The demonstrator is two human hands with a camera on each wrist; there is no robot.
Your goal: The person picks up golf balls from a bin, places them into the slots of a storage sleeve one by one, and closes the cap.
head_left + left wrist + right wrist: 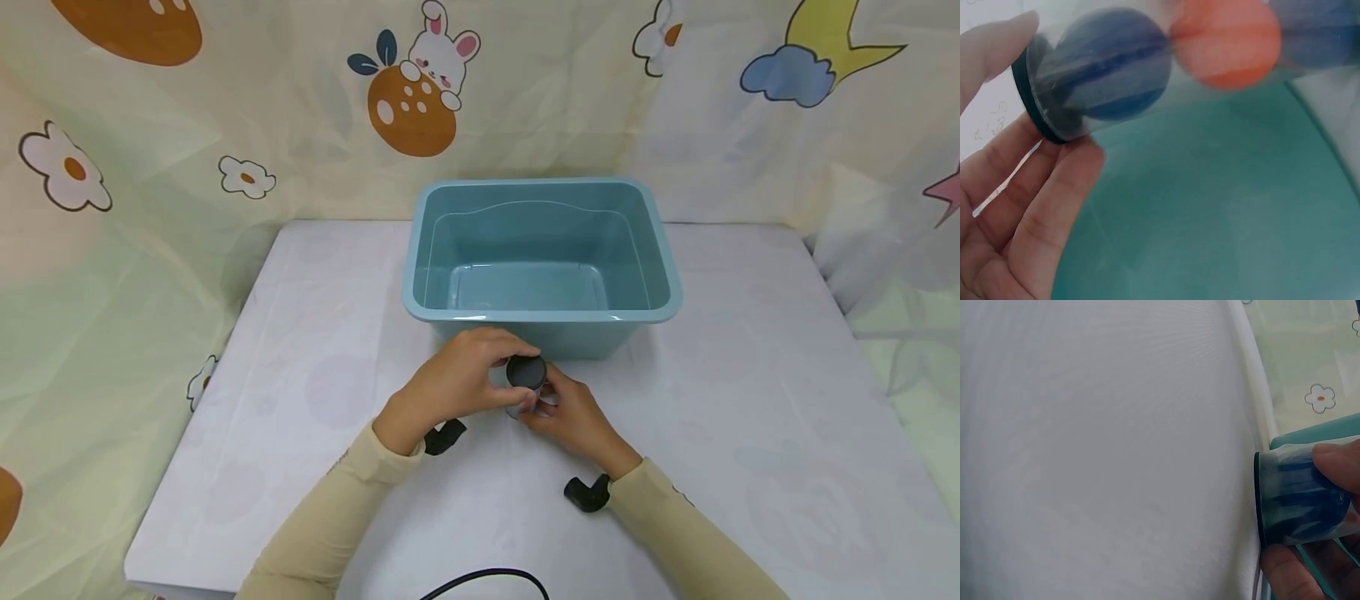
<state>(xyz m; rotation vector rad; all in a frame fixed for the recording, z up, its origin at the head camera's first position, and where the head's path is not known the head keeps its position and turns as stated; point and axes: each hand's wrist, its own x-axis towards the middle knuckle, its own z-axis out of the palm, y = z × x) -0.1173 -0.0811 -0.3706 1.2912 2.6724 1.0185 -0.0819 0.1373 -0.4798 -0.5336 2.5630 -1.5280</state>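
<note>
Both hands hold a clear tube [1304,494] in front of the blue bin. In the head view its round black lid [527,372] faces up towards the camera. My left hand [468,379] pinches the lidded end between thumb and fingers. Lower down, my right hand [573,422] grips the tube's side. Through the clear wall in the left wrist view I see a blue ball [1113,62], an orange ball [1225,44] and another blue ball [1316,31] in a row. A dark rim shows at the tube's other end in the right wrist view.
A blue plastic bin [542,317] stands at the back of the white-covered table [750,375]. Cartoon-printed cloth [555,92] hangs behind and beside it. A black cable [491,572] curves at the front edge. Small black devices [588,493] sit by both wrists.
</note>
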